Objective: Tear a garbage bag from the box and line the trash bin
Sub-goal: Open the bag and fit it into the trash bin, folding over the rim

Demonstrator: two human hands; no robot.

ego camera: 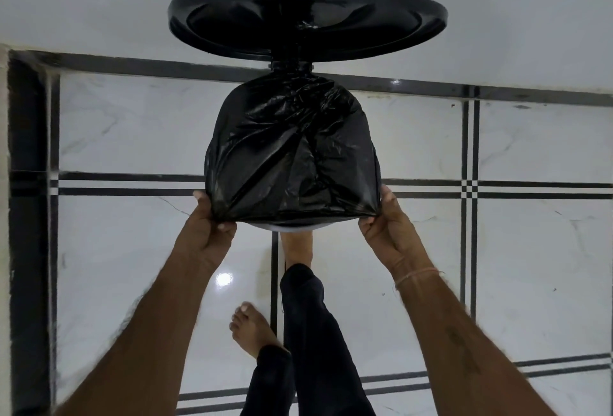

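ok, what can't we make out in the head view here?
- Trash bin body: wrapped by the crinkled black plastic garbage bag; only the raised round black lid shows.
- Bin interior: hidden by the bag.
- Garbage bag box: out of frame.
- One foot's toes: under the bin.
- Left hand and right hand grip: fingertips buried in bag folds.

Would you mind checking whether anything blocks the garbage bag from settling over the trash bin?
Nothing visible does. The lid stands open behind, and the garbage bag already drapes the trash bin, with the left hand and right hand pinching its lower corners.
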